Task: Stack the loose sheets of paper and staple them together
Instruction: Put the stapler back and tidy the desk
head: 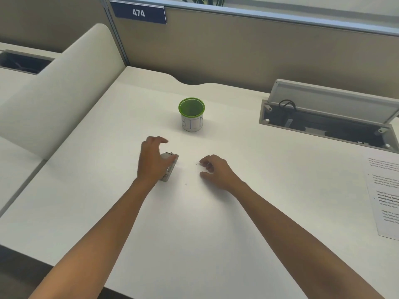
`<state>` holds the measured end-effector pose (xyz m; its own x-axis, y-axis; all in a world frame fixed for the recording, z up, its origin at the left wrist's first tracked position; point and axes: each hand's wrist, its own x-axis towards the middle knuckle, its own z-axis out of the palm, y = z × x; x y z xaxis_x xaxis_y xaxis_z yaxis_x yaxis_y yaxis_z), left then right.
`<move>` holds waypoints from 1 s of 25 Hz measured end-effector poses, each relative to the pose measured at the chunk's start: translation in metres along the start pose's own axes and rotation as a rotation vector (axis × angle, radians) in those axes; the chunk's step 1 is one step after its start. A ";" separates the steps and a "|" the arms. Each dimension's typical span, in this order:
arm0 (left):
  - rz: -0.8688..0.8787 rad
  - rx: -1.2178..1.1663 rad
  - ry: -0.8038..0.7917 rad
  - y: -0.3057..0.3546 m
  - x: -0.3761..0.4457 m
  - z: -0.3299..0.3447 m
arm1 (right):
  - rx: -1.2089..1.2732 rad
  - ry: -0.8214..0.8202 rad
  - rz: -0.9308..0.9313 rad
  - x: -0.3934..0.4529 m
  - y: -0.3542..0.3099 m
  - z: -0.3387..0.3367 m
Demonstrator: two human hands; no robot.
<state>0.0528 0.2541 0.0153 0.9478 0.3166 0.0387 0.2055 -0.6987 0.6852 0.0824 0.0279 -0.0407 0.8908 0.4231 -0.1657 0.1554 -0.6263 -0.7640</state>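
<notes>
A broad white rectangular desk point(237, 223) filled most of the view, and everything else is placed here against the green-rimmed white cup point(191, 115) that stood upright near the desk's middle, with blue hand-lettering on its side. Behind the cup ran a tan fabric partition wall point(237, 50), and up and to the left of the cup a dark blue number plate reading 474 point(138, 13) was fixed to the partition's top. To the left of the cup a cream curved divider panel point(64, 87) rose from the desk edge. To the right of the cup, well apart from it, a grey cable tray with its lid propped open point(328, 117) was sunk into the desk. Farther right and nearer the person than the cup, at the picture's edge, lay the white printed sheets of paper point(384, 195), flat on the desk and partly cut off from view.

Just in front of the cup and slightly left, the left hand point(151, 160) arched over a small silver metal stapler point(170, 167), palm over its near end, fingers spread and half-curled with the fingertips lifted; whether they clasped the stapler could not be told. In front of the cup and slightly right, the right hand point(216, 169) hovered low over the desk, fingers loosely curled, holding nothing, apart from the stapler.
</notes>
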 end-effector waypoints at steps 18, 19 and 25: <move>0.038 -0.035 -0.444 -0.033 -0.052 0.025 | -0.173 0.079 0.137 0.027 -0.032 0.010; 0.047 -0.024 -0.441 -0.033 -0.052 0.026 | -0.203 0.045 0.140 0.028 -0.033 0.011; 0.097 0.038 -0.414 -0.030 -0.053 0.032 | -0.043 -0.008 0.170 0.019 -0.027 0.009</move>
<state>0.0044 0.2380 -0.0301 0.9795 -0.0303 -0.1993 0.1124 -0.7385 0.6649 0.0911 0.0581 -0.0289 0.9022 0.3139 -0.2958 0.0207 -0.7165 -0.6973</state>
